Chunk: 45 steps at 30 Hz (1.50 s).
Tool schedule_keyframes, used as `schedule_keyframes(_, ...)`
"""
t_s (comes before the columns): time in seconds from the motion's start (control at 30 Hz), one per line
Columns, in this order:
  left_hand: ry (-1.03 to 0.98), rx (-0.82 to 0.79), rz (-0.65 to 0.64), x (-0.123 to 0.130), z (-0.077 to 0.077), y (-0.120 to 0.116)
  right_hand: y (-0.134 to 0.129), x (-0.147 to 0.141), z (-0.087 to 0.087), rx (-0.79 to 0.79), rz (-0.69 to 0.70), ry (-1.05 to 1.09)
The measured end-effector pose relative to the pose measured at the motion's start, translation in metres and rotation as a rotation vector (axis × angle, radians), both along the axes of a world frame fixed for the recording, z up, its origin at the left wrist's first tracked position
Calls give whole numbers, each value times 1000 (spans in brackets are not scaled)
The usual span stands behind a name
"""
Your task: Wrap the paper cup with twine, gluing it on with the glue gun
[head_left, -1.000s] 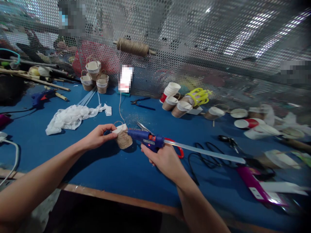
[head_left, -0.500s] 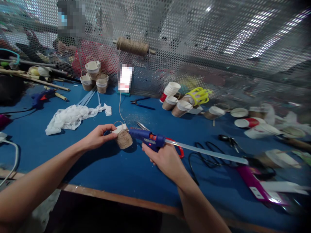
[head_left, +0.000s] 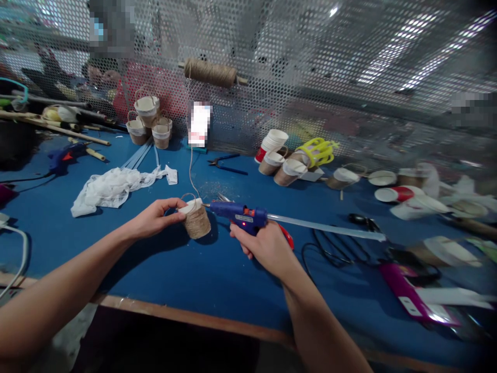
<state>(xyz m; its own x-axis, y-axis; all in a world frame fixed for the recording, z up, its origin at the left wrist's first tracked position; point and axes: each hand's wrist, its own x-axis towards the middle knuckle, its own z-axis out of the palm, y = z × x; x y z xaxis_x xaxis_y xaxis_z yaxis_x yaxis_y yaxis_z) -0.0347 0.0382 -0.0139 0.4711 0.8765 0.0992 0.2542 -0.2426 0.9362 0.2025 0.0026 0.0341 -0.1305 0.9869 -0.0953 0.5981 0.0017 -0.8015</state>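
Note:
My left hand (head_left: 165, 215) pinches the rim of a small paper cup (head_left: 198, 223) wrapped in brown twine, tilted above the blue table. A twine handle loops over its top, and a strand of twine (head_left: 191, 171) runs from the cup up toward the spool. My right hand (head_left: 267, 246) is closed around the grip of a blue hot glue gun (head_left: 236, 213) with its red light on. The nozzle points left at the cup's upper side, near the rim; whether it touches I cannot tell. A long clear glue stick (head_left: 326, 227) sticks out of the gun's back.
A twine spool (head_left: 209, 72) hangs on the perforated metal screen. White lace (head_left: 108, 189) and a second glue gun (head_left: 66, 158) lie left. Pliers (head_left: 229, 165) lie behind; wrapped cups (head_left: 289, 172) stand at the back. Black cable (head_left: 337, 248) and a purple power strip (head_left: 404, 290) lie right.
The glue gun has shifted slightly right and turned more level, its nozzle drawing back a little from the cup. My left hand and the cup have hardly moved.

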Motion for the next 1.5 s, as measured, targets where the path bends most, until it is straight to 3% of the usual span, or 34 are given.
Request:
schedule_keyframes(0.73, -2, -12, 12, 0, -1, 0, -8, -6, 1, -17, 8, 56)
schedule_keyframes(1.13, 34, 7, 69, 5, -2, -2, -14, -10, -10, 200, 92, -132)
schedule_keyframes(1.5, 35, 6, 4, -1, 1, 0, -4, -5, -1, 21, -13, 12)
